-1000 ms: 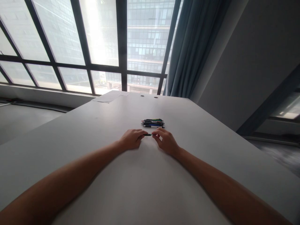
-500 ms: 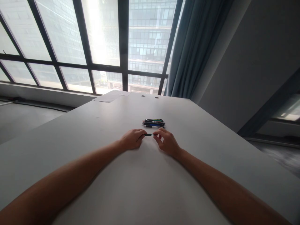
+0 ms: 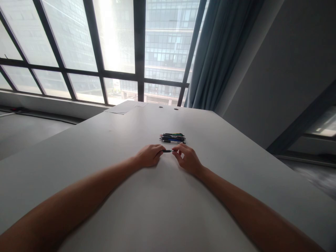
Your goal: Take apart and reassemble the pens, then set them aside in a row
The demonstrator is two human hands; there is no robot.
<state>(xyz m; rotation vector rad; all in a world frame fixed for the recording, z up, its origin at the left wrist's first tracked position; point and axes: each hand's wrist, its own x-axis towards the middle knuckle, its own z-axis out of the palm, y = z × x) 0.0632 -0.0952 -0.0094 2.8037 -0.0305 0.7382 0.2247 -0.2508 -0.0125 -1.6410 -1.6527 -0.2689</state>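
pen [image 3: 167,151] is just on the near side of a pile of pens [image 3: 172,138]. the left hand [image 3: 148,155] grips one end — the right hand [image 3: 188,160] pinches the thin other end. a hard or crooked tug could make it slip and roll off, i think. both ends are hidden — and i can't tell if it touches the surface [image 3: 162,196].

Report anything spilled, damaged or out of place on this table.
Nothing stands out. No spill shows on the table; the pens lie roughly side by side, and the left hand and right hand hold a dark pen between them. Fine damage is too small to tell.
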